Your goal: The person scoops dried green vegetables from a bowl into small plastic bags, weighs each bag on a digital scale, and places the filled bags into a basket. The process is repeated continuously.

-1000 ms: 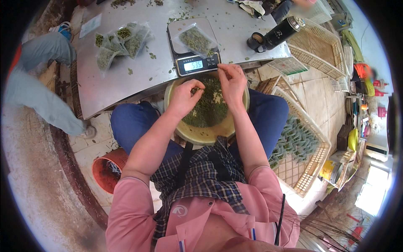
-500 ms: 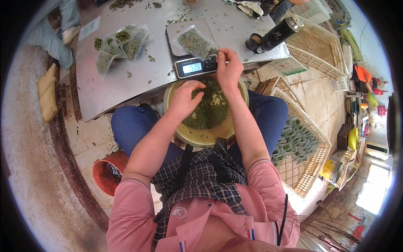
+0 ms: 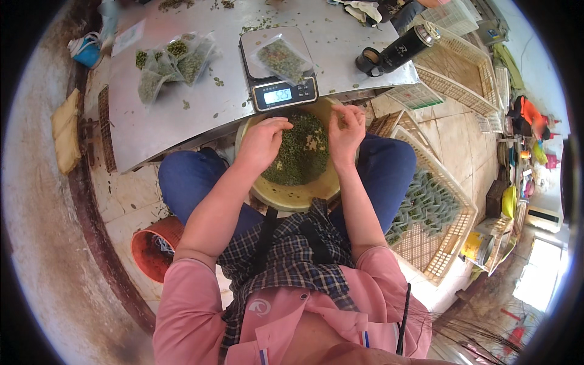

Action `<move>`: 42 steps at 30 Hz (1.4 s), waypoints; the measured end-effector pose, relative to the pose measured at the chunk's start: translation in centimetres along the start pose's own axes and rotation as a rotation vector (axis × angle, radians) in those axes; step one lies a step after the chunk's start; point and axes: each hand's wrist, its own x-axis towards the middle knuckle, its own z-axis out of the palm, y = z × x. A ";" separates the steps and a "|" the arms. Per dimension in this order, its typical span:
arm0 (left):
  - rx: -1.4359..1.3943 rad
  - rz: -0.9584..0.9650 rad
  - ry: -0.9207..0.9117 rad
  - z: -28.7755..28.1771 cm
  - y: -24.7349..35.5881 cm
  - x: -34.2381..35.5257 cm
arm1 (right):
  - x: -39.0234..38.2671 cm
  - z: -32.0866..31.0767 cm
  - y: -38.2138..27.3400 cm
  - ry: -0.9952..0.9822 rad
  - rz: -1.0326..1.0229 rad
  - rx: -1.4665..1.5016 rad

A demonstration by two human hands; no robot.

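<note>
A clear plastic bag of dried green pieces (image 3: 280,58) lies on the digital scale (image 3: 285,93), whose display is lit. Below the scale, between my knees, a yellowish tub (image 3: 296,198) holds loose green pieces (image 3: 299,149). My left hand (image 3: 263,143) hovers over the tub's left side with its fingers curled together; anything in them is hidden. Over the right rim is my right hand (image 3: 347,131), thumb and fingertips pinched. Whatever the pinch holds is too small to make out. Neither hand touches the bag.
Several filled clear bags (image 3: 173,64) lie on the metal table (image 3: 158,131) at left. A black thermos (image 3: 407,47) and its cup (image 3: 369,61) stand at right. On the floor are a crate with sealed bags (image 3: 426,204), an orange-red bucket (image 3: 157,246) and another crate (image 3: 453,67).
My right hand has left the bag's corner on the scale and moved down and right over the tub's rim. My left hand's fingers have drawn closer together. The scale's display has changed.
</note>
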 end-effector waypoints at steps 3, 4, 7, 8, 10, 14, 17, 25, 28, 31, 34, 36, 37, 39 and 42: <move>-0.061 -0.009 0.071 -1.6 0.6 -0.1 | 0.3 1.2 -0.3 0.023 -0.092 0.030; -0.075 0.018 0.130 -2.2 0.5 -0.1 | 0.6 1.7 -0.6 0.026 -0.124 0.037; -0.112 0.062 0.386 -3.2 0.8 0.2 | 1.3 2.8 -1.1 0.022 -0.185 0.011; -0.123 0.071 0.484 -3.4 0.9 0.4 | 1.5 3.2 -1.2 0.020 -0.198 0.002; -0.182 0.064 0.550 -3.7 0.8 0.6 | 2.0 3.9 -1.8 0.015 -0.261 -0.035; -0.213 -0.004 0.530 -4.2 0.8 0.4 | 2.6 5.5 -2.3 0.020 -0.338 -0.084; -0.247 -0.026 0.476 -4.1 1.0 0.8 | 4.5 5.9 -2.9 -0.087 -0.470 -0.193; 0.099 0.119 0.461 -2.9 0.9 2.8 | 9.5 0.6 -12.9 -0.711 -0.671 -0.548; -0.115 -0.043 0.030 -2.3 1.3 3.4 | 8.4 -1.8 -13.7 -0.869 -0.620 -0.456; -0.336 -0.250 -0.142 1.9 0.8 0.8 | 6.4 -4.5 -10.1 -0.931 -0.379 -0.344; -0.307 -0.185 -0.196 3.3 1.1 -0.6 | 5.1 -6.1 -8.5 -1.041 -0.258 -0.321; -0.177 -0.116 -0.178 4.8 -0.2 -1.1 | 4.3 -6.9 -7.9 -1.124 -0.184 -0.290; -0.241 -0.189 -0.158 5.4 0.3 -1.5 | 4.3 -7.3 -7.7 -1.173 -0.132 -0.294; -0.214 -0.205 -0.100 5.6 0.1 -1.5 | 4.1 -8.7 -8.0 -1.067 -0.128 -0.256; -0.104 -0.158 -0.108 5.9 1.0 -1.7 | 3.1 -10.4 -8.0 -1.010 -0.172 -0.300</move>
